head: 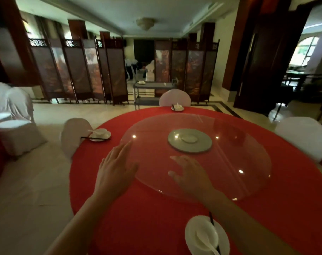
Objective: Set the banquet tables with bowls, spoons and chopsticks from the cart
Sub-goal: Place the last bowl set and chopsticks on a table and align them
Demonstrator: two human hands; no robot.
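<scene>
Both empty, left hand (118, 168) and right hand (191, 173) spread fingers well beyond the nearest bowl (202, 234)

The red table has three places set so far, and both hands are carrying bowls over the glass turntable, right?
Not quite. The head view shows the left hand and right hand open and empty over the glass turntable. Three places are indeed set on the red table.

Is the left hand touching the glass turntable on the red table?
Cannot tell. In the head view the left hand spreads flat over the rim of the glass turntable, but from above no contact or gap shows plainly.
</scene>
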